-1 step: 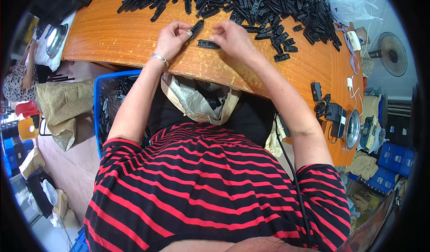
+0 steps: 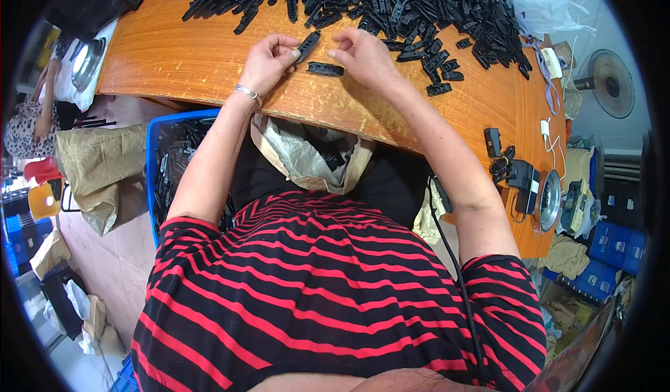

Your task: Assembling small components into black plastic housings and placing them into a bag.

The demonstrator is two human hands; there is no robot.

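Observation:
My left hand (image 2: 271, 58), with a pale bracelet at its wrist, pinches a slender black plastic part (image 2: 308, 46) between thumb and fingers. The part tilts up and to the right above the wooden table. A second black plastic part (image 2: 326, 69) lies flat on the wood between my hands. Just beyond its right end is my right hand (image 2: 364, 58), fingers bent and the thumb apart from the index finger. Nothing shows between those fingertips. A big heap of similar black parts (image 2: 412, 8) covers the far side of the table.
Below the table edge, an open woven sack (image 2: 307, 162) hangs by my lap. Left of it stands a blue crate (image 2: 151, 162) holding dark parts. Power adapters with cables (image 2: 522, 176) and a metal dish (image 2: 550, 200) sit at right. A fan (image 2: 611, 84) stands farther right.
The part in my left hand has shifted slightly to the right. My right thumb has lifted a little from the end of the part on the table.

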